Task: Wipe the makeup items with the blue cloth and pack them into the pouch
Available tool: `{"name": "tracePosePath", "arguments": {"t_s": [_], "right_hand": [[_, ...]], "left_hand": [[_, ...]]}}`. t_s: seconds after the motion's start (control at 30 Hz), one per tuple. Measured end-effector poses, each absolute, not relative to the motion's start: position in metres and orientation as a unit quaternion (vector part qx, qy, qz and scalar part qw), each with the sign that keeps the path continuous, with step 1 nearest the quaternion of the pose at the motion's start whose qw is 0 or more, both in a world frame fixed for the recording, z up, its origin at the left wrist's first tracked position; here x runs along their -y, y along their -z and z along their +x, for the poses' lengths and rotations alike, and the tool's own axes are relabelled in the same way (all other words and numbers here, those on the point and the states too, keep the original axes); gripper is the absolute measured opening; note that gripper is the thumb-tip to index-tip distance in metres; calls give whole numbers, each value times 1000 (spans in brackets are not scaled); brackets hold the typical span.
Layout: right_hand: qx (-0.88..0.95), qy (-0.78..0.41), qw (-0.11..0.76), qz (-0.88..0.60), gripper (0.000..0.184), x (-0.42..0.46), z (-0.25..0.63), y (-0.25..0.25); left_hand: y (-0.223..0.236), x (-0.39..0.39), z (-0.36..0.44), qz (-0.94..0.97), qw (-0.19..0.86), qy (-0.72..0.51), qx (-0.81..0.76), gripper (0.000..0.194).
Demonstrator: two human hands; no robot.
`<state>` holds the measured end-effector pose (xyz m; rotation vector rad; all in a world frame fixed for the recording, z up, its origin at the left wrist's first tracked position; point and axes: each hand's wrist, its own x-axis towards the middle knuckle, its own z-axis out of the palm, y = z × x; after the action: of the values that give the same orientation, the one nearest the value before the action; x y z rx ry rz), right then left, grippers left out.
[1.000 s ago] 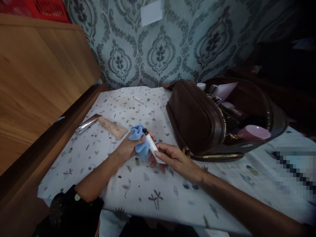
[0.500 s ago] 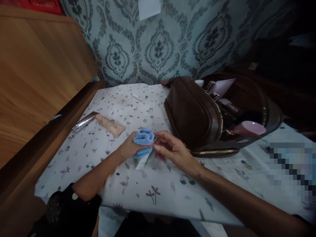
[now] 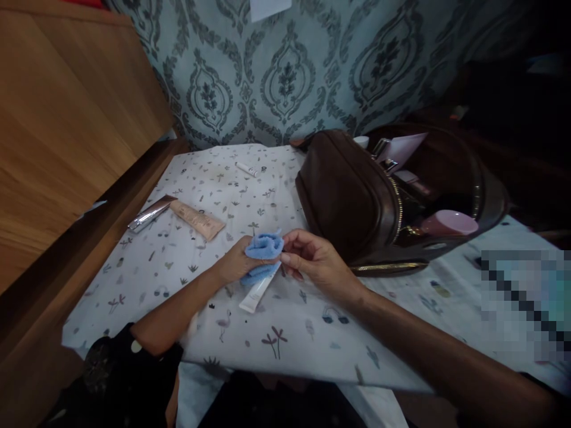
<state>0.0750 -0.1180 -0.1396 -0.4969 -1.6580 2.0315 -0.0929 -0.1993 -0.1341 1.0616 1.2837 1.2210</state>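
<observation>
My left hand [image 3: 238, 260] is closed around a bunched blue cloth [image 3: 264, 245] above the printed tablecloth. A white squeeze tube [image 3: 259, 291] slants out from below the cloth, its flat end toward me. My right hand [image 3: 312, 258] pinches at the cloth's right edge, by the tube's upper end; what its fingertips hold, if anything, is hidden. To the left lie a peach-coloured tube [image 3: 197, 220] and a shiny silver tube [image 3: 151, 214], touching end to end. A small white stick-like tube [image 3: 246, 169] lies farther back.
An open brown toiletry bag [image 3: 345, 193] with gold zips stands at the right, holding a pink item [image 3: 450, 222] and several cosmetics. A wooden cabinet [image 3: 80, 113] borders the table on the left. Patterned wallpaper [image 3: 288, 77] rises behind.
The white tube now shows more of its length below the cloth. My right hand has stayed close to the cloth's right edge. The view has tilted slightly downward.
</observation>
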Motion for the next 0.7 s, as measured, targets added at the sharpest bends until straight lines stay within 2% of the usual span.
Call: {"name": "tracePosePath", "arguments": {"t_s": [0.23,0.33,0.5,0.7], "right_hand": [[578,-766,233,-154,40,119,74,140],[591,-757,237,-148,39,119,76,140],[599,-735,281,-146,33,118,79,140],[609,-744,254,-104,31,119,82,135]], "left_hand": [[143,199,-95,440,518,-505,-533,41],[141,200,-96,404,582,-500,-498,47],[129,206,-104,386,742,-370,-405,49],[126,210,-111,389,764,-346,-381,40]]}}
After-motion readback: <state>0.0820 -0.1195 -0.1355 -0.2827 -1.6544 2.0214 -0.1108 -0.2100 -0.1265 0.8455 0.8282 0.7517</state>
